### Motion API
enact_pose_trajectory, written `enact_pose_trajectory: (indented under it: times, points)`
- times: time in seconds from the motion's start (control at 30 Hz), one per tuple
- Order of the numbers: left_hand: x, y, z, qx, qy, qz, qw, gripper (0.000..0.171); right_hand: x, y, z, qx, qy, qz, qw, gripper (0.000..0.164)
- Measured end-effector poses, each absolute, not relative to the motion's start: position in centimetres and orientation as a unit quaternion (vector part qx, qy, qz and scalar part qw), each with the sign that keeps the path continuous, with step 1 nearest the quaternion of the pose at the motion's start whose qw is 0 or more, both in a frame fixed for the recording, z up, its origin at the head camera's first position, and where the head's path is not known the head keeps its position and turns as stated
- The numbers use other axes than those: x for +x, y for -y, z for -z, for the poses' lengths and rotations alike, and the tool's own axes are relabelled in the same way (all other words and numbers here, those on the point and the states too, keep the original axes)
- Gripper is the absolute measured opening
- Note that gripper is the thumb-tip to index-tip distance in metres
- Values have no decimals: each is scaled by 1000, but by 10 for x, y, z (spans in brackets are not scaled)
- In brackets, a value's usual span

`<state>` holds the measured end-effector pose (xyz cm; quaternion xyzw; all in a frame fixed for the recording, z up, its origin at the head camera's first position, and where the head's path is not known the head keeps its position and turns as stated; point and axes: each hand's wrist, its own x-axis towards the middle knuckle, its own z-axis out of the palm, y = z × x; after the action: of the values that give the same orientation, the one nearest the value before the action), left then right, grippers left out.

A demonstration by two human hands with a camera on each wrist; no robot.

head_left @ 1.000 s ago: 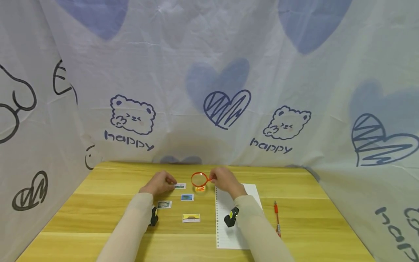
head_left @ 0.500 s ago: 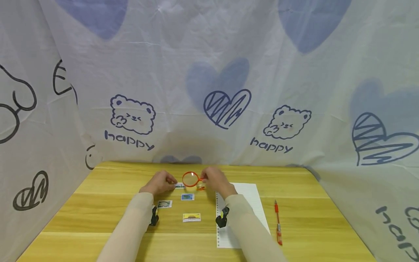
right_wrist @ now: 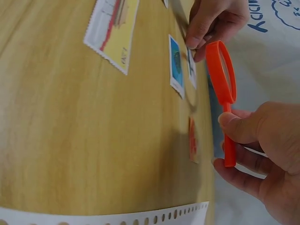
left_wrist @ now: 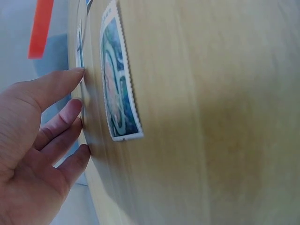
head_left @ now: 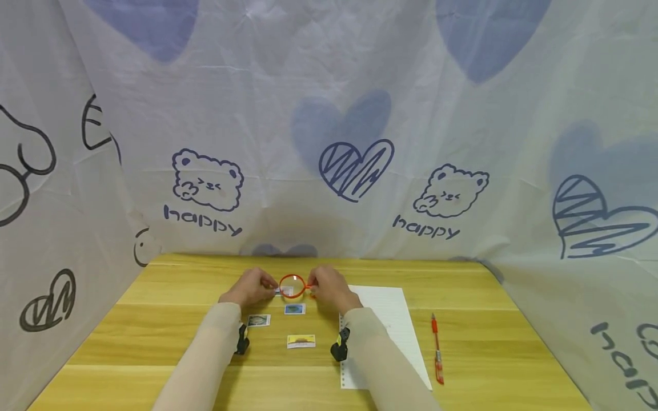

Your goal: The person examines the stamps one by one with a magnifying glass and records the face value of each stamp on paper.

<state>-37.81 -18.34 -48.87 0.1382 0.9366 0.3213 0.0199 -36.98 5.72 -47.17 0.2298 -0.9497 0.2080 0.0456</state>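
My right hand (head_left: 331, 288) pinches the handle of a red magnifying glass (right_wrist: 228, 145) between thumb and fingers. Its round lens is held above the table, overlapping a small stamp (right_wrist: 191, 70) in the head view. At that stamp's left end, my left hand (head_left: 251, 287) holds the edge with its thumb and fingertips. Just in front lies a blue stamp (head_left: 295, 309). A grey-green stamp (left_wrist: 117, 79) is nearer the left wrist, and a yellow stamp (head_left: 300, 341) lies closest to me. An orange stamp (right_wrist: 193, 140) sits below the right hand, mostly covered in the head view.
A sheet of lined, punched paper (head_left: 393, 331) lies to the right, partly under my right forearm. Beyond it rests a red pen (head_left: 437, 351). Printed white cloth (head_left: 288, 188) stands behind the wooden table (head_left: 154, 331) and at both sides.
My right hand has carried the magnifying glass leftward, from over the orange stamp to over the stamp at my left fingertips. The left hand has stayed in place.
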Motion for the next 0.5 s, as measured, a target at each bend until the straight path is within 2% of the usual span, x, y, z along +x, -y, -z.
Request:
enact_pose_trajectory:
  times: [0.5]
  points:
    - [-377, 183, 486, 136, -938, -319, 26, 17, -370, -56, 479, 237, 949, -201, 61, 6]
